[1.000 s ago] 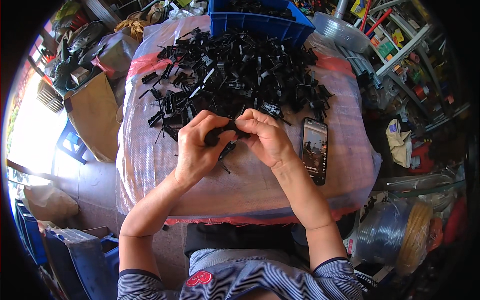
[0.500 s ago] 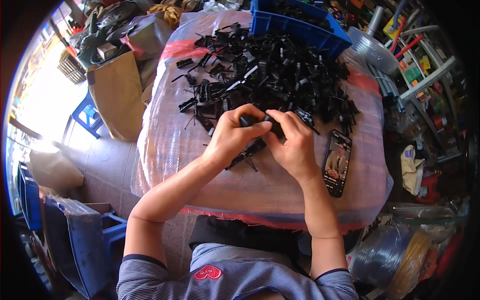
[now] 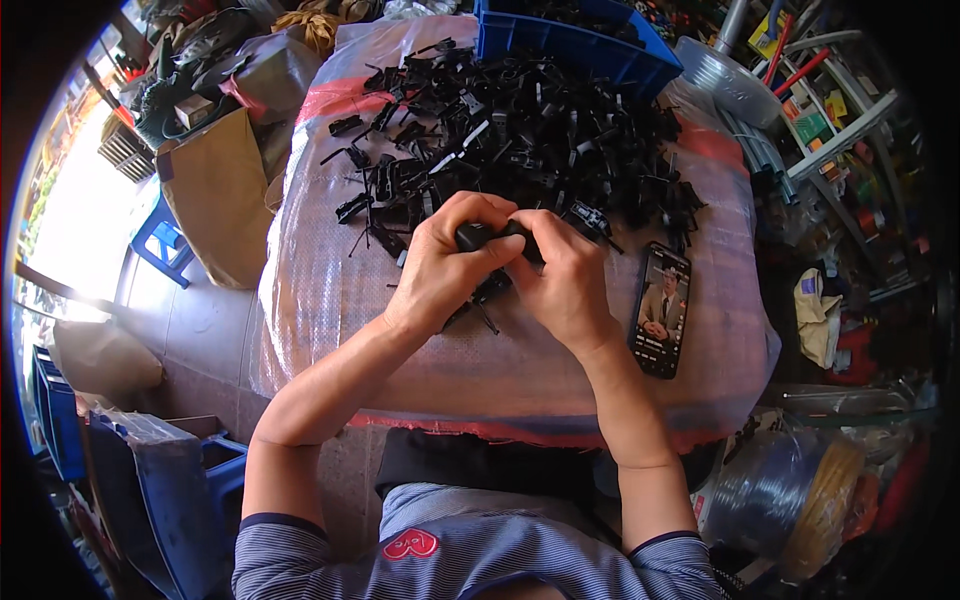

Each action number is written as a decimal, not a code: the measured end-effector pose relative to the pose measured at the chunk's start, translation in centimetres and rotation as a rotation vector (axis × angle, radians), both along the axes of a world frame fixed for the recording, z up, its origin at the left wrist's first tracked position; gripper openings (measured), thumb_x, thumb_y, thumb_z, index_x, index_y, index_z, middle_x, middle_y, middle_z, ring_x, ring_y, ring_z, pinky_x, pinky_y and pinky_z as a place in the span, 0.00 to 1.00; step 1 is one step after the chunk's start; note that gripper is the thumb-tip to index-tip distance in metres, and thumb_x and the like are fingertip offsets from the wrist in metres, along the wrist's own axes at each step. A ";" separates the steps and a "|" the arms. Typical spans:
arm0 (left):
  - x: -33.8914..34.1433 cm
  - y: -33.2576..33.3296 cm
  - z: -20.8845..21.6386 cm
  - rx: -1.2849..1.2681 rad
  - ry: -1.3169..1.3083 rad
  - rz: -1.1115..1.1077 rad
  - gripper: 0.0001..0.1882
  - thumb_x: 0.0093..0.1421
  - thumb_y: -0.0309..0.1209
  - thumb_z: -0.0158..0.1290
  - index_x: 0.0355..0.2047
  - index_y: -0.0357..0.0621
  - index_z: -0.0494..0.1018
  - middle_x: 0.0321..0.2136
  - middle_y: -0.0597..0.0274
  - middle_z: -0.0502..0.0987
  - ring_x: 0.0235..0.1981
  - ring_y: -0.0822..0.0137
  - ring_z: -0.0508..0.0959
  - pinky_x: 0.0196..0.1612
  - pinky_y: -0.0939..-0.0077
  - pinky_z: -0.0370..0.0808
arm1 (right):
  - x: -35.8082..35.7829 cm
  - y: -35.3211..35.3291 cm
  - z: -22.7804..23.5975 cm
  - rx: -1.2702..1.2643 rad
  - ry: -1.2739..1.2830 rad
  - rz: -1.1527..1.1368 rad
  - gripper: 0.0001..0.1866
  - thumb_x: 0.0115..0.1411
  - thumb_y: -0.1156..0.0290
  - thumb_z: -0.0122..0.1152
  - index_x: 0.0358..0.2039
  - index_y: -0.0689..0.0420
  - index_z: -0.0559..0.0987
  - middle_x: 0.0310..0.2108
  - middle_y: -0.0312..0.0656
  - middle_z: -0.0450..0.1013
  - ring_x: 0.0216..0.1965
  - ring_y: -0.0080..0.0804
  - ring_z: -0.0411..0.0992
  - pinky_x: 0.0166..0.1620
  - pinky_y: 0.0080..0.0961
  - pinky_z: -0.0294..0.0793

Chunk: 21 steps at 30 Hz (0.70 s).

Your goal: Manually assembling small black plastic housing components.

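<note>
My left hand (image 3: 432, 268) and my right hand (image 3: 563, 278) meet at the near edge of a pile of black plastic parts (image 3: 530, 140). Between them they grip a small black plastic piece (image 3: 472, 237); its rounded dark end shows past the left fingers, and the fingers cover most of the rest. Both hands are closed, with thumbs and fingertips pressed in close together. Below the hands, a few loose black parts (image 3: 490, 290) with thin stems lie partly hidden behind the wrists.
A sheet of pale woven plastic (image 3: 320, 260) covers the work surface. Right of my right forearm lies a lit phone (image 3: 660, 310). Behind the pile stands a blue crate (image 3: 610, 68). A cardboard piece (image 3: 215, 200) and a blue stool (image 3: 165, 240) are to the left; a metal rack (image 3: 845, 135) is at right.
The whole view has shifted slightly, so the table things appear farther left. My thumbs look closer together on the black piece, which both hands still hold.
</note>
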<state>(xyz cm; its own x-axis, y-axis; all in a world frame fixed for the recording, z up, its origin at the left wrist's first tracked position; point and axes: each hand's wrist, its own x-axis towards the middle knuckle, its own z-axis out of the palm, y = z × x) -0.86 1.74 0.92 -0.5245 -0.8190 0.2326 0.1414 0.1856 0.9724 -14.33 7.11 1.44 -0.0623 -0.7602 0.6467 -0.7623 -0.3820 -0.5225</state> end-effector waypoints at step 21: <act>2.9 -3.6 0.3 0.554 0.490 -0.274 0.17 0.52 0.22 0.50 0.44 0.42 0.68 0.34 0.57 0.74 0.37 0.62 0.77 0.37 0.72 0.75 | -2.7 0.3 1.2 0.456 -0.808 0.495 0.16 0.54 0.71 0.60 0.42 0.62 0.72 0.33 0.37 0.73 0.34 0.20 0.71 0.38 0.16 0.70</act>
